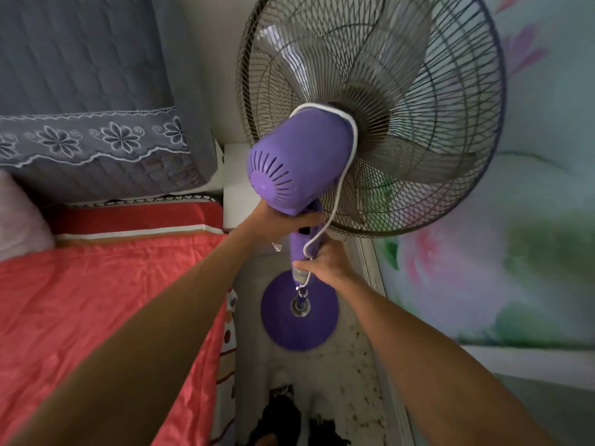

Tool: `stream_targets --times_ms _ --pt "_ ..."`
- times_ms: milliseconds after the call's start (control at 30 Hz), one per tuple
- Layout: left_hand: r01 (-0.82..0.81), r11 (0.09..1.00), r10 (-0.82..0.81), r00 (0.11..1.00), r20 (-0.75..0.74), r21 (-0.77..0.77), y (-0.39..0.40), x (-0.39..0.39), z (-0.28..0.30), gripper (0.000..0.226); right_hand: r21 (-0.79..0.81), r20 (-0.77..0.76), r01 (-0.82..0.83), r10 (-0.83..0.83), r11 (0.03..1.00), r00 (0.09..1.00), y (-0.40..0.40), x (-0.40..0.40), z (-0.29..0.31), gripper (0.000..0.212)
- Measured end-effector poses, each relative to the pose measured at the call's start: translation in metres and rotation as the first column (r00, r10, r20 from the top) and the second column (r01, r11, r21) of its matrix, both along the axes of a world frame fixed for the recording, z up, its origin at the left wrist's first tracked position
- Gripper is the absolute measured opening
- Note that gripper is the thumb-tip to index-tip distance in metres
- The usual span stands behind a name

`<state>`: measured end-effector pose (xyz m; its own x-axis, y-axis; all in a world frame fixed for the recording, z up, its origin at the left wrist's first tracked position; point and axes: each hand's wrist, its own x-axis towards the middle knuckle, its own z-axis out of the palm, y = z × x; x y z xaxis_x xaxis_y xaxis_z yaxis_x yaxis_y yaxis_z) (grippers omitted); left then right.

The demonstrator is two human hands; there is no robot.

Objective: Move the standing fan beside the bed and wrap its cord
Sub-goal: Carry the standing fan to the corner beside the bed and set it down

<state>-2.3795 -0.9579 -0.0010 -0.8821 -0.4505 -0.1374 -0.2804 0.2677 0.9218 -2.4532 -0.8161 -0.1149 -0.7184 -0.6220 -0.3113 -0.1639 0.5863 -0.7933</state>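
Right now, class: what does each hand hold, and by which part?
Left hand grips the fan just under its motor housing; right hand grips the pole with the white cord.

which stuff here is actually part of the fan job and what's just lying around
Part of the job:
- purple standing fan, with its round base on the floor
- white cord, looped over the motor housing
- left hand, gripping the fan's neck
- right hand, holding the cord against the pole
- bed

Just lying about:
- grey embroidered cover
- pink pillow

- Left hand (277,225) and right hand (325,260): bare, no rings or watch seen.
- Both forearms bare (no sleeve reaches into view).
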Motion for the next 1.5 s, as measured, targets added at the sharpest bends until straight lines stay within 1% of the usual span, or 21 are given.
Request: stream_targets --times_ms 100,200,300,333,400,433,467,500,567,667,733,800,900,1000,1067,1133,1233,1300,1367,1433,1500 --pt "0.007 1.0 -0.007 1.0 -0.003 0.003 0.01 -0.005 0.001 0.037 0.017 0.011 0.0 0.0 1.0 1.0 0.009 -0.001 0.005 0.047" --pt "0.007 1.0 -0.007 1.0 0.005 0.019 0.025 0.002 0.005 0.042 0.014 0.06 -0.042 0.041 0.999 0.997 0.023 -0.002 0.003 0.044" --pt "-0.014 0.999 0.016 1.0 -0.027 0.042 0.036 0.012 0.009 0.039 -0.009 0.051 -0.072 0.073 0.997 0.996 0.03 -0.001 0.012 0.032" --pt "-0.032 0.997 0.032 0.999 -0.011 0.069 0.038 0.019 0.009 0.045 -0.01 0.028 -0.087 0.088 0.996 0.996 0.032 0.0 0.017 0.031" --pt "-0.061 0.99 0.054 0.997 0.064 0.128 0.033 0.038 0.016 0.072 -0.024 -0.02 -0.096 0.095 0.995 0.995 0.034 0.002 0.028 0.031" --pt "-0.091 0.982 0.079 0.994 0.075 0.163 0.028 0.051 0.022 0.084 -0.045 -0.005 -0.094 0.094 0.995 0.996 0.035 0.004 0.034 0.032" --pt "-0.131 0.973 0.12 0.991 0.065 0.189 0.022 0.063 0.03 0.093 -0.073 0.006 -0.089 0.09 0.993 0.996 0.035 0.006 0.042 0.034" --pt "-0.16 0.965 0.156 0.987 0.035 0.208 0.019 0.074 0.042 0.096 -0.107 -0.003 -0.078 0.078 0.991 0.997 0.034 0.008 0.051 0.036" --pt "-0.171 0.968 0.177 0.984 -0.018 0.185 0.017 0.079 0.067 0.088 -0.178 -0.022 -0.006 0.002 0.984 1.0 0.029 0.016 0.07 0.039" --pt "-0.188 0.98 0.192 0.979 -0.074 0.058 0.02 0.055 0.095 0.062 -0.273 0.01 0.152 -0.155 0.95 0.988 0.019 0.031 0.093 0.037" --pt "-0.182 0.983 0.179 0.981 -0.077 -0.03 0.02 0.036 0.105 0.052 -0.312 0.022 0.253 -0.259 0.916 0.966 0.013 0.037 0.1 0.038" --pt "-0.163 0.981 0.156 0.986 -0.065 -0.104 0.017 0.028 0.107 0.048 -0.285 0.021 0.3 -0.307 0.911 0.952 0.006 0.036 0.106 0.043" --pt "-0.194 0.975 0.186 0.979 -0.08 -0.108 0.011 0.035 0.106 0.047 -0.166 -0.003 0.303 -0.308 0.938 0.951 -0.004 0.036 0.108 0.053" --pt "-0.21 0.971 0.203 0.977 -0.07 -0.118 0.008 0.045 0.107 0.051 -0.129 -0.035 0.302 -0.309 0.944 0.951 -0.012 0.039 0.102 0.042" --pt "-0.212 0.968 0.205 0.976 -0.07 -0.132 0.006 0.054 0.109 0.048 -0.127 -0.077 0.26 -0.271 0.957 0.96 -0.016 0.041 0.098 0.032" --pt "-0.231 0.96 0.223 0.972 -0.07 -0.156 0.005 0.066 0.108 0.047 -0.095 -0.088 0.202 -0.21 0.975 0.974 -0.018 0.041 0.095 0.029" --pt "-0.285 0.938 0.276 0.958 -0.072 -0.198 0.002 0.085 0.109 0.049 -0.058 -0.038 0.055 -0.057 0.997 0.998 -0.02 0.041 0.097 0.031" --pt "-0.31 0.917 0.302 0.951 -0.074 -0.249 0.002 0.094 0.112 0.044 -0.08 0.008 -0.043 0.044 0.996 0.999 -0.021 0.037 0.099 0.026" --pt "-0.331 0.876 0.327 0.942 -0.074 -0.352 0.003 0.105 0.116 0.041 -0.07 -0.005 -0.18 0.18 0.981 0.984 -0.025 0.033 0.105 0.027" --pt "-0.341 0.831 0.344 0.936 -0.076 -0.439 0.004 0.114 0.12 0.035 0.002 -0.058 -0.288 0.287 0.958 0.956 -0.03 0.027 0.113 0.031" --pt "-0.353 0.837 0.344 0.934 -0.1 -0.417 0.006 0.121 0.12 0.025 0.07 -0.051 -0.382 0.386 0.922 0.921 -0.03 0.015 0.119 0.032"
